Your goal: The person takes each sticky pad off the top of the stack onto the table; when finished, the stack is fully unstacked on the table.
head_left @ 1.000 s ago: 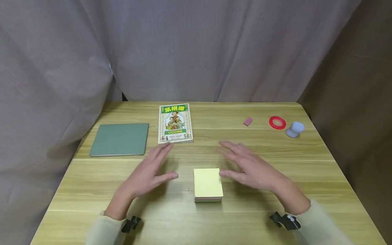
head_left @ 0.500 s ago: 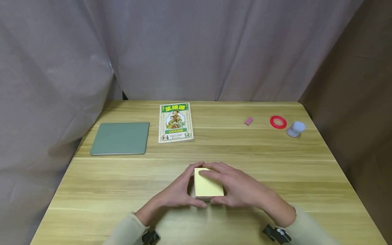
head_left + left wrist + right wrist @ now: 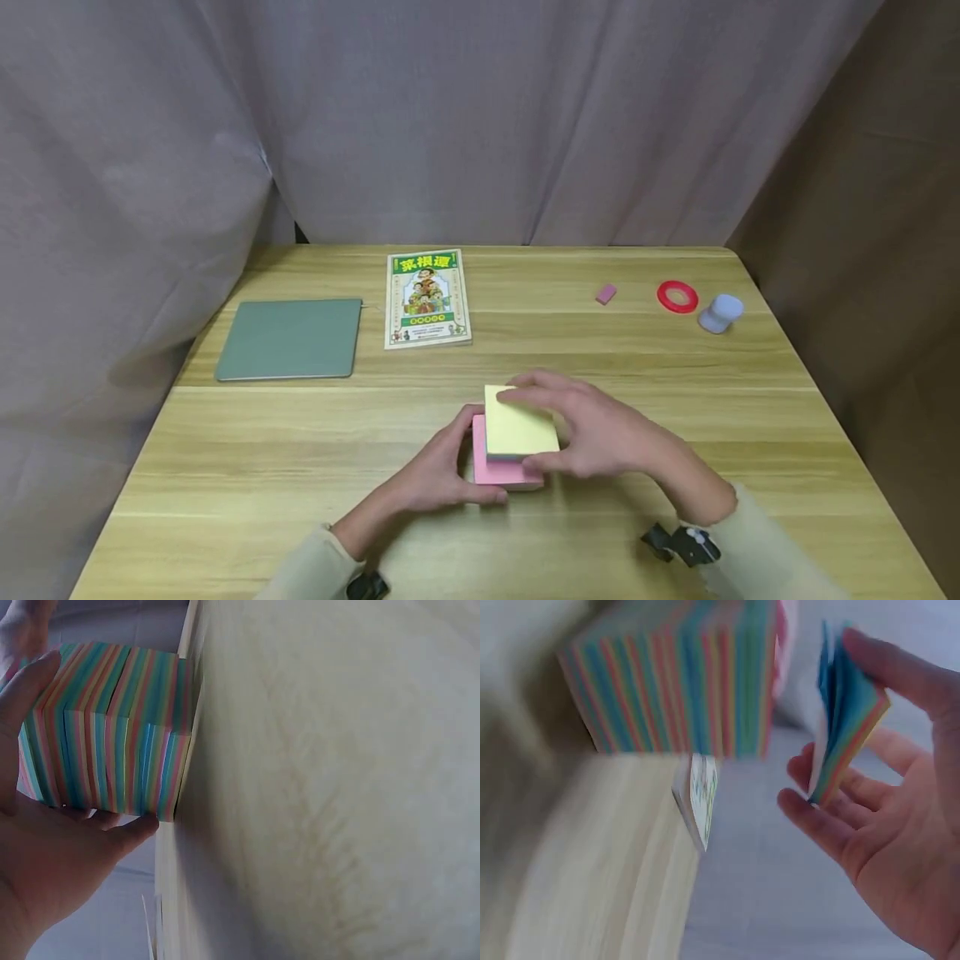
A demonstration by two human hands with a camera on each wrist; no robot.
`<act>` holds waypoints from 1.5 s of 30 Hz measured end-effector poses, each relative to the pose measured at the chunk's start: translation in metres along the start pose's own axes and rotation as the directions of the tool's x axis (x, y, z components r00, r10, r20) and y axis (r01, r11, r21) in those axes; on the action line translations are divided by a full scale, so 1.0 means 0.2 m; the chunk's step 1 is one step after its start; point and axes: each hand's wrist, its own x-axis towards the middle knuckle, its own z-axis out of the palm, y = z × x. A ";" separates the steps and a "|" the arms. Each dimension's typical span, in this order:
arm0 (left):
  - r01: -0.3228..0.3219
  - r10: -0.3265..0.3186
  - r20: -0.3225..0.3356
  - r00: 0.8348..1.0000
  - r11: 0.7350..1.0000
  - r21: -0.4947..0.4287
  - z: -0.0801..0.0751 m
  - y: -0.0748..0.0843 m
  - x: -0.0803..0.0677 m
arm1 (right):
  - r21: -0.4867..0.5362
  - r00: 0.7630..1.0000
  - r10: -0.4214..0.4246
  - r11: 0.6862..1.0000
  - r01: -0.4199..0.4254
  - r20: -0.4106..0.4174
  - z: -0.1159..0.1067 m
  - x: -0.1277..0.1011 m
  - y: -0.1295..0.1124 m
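A tall stack of sticky notes (image 3: 480,462) with a pink top sheet stands on the table near its front. My left hand (image 3: 431,475) grips it from the left, thumb along the near side and fingers behind. In the left wrist view, the striped sides of the stack (image 3: 112,742) show many coloured layers. Just above it, my right hand (image 3: 607,433) pinches a thinner sticky-note pad (image 3: 521,427) with a yellow top. The right wrist view shows this pad (image 3: 847,724) apart from the stack (image 3: 675,690), its blue lower sheets fanning slightly.
A comic-style book (image 3: 427,300) lies behind the stack, with a green notebook (image 3: 288,340) to its left. At the back right are a pink eraser (image 3: 606,294), a red tape ring (image 3: 677,297) and a pale blue spool-shaped object (image 3: 721,313). Grey curtains (image 3: 480,125) enclose the table.
Both hands came in from the sides and took hold of the stack. The right hand has since lifted the yellow-topped pad up and rightward, uncovering a pink sheet; the left hand stays around the stack.
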 end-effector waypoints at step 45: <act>0.031 -0.030 0.015 0.999 0.998 -0.062 0.00 -0.02 0.01 | -0.048 0.972 0.231 0.971 -0.232 -0.031 0.07 0.52 0.57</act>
